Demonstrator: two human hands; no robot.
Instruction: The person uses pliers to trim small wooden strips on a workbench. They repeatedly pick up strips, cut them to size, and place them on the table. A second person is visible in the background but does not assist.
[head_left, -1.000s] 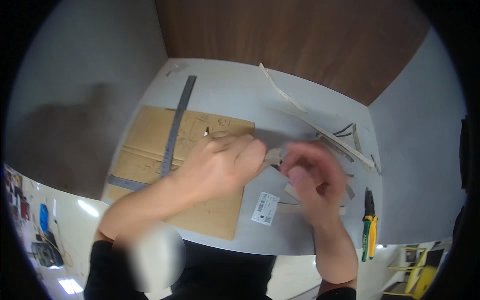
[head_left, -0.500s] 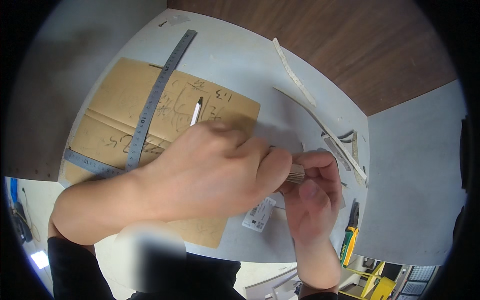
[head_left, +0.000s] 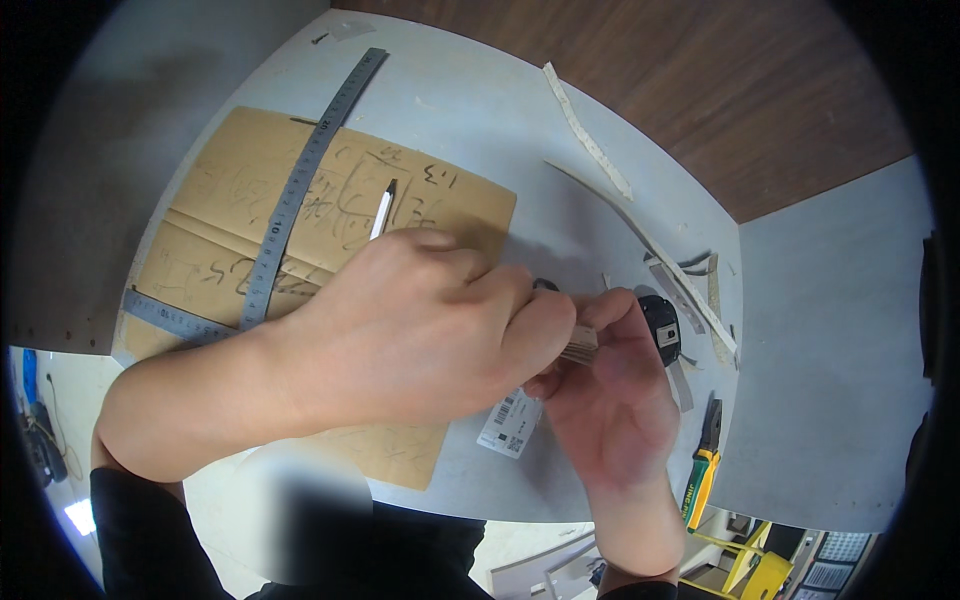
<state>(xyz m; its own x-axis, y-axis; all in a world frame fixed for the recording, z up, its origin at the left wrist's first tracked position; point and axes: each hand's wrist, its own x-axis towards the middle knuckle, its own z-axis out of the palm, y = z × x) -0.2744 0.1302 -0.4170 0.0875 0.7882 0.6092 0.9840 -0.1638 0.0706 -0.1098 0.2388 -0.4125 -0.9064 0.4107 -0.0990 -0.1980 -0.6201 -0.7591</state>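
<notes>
Left hand (head_left: 440, 335) clenched now, knuckles up, clamped on a layered stack (head_left: 580, 345) of thin tan pieces that pokes out beyond its fingers, right of the middle of the bench (head_left: 460, 120); right hand (head_left: 620, 405) meets it there, fingers curled at the stack, and whether they grip or merely touch, I can't tell. Its palm has rolled further into view than half a second ago, and beyond its fingers a black rounded case (head_left: 660, 330) has come out of hiding! Underneath it all, that smooth pale-grey bench; over its left side, flat brown cardboard (head_left: 225, 185), creased and scrawled with dark strokes. Across that runs a slim metal ruler (head_left: 300, 190), its far end reaching toward the bench's far edge. Over by the right edge, long, slightly bowed pale strips (head_left: 645, 240), rough-looking, in a loose tangle; at the front right corner, pliers (head_left: 703, 465) with green-and-yellow handles. Near the front edge, a glossy white label (head_left: 507, 425); poking past the left hand, a slender white marker (head_left: 381, 215), dark-tipped.
</notes>
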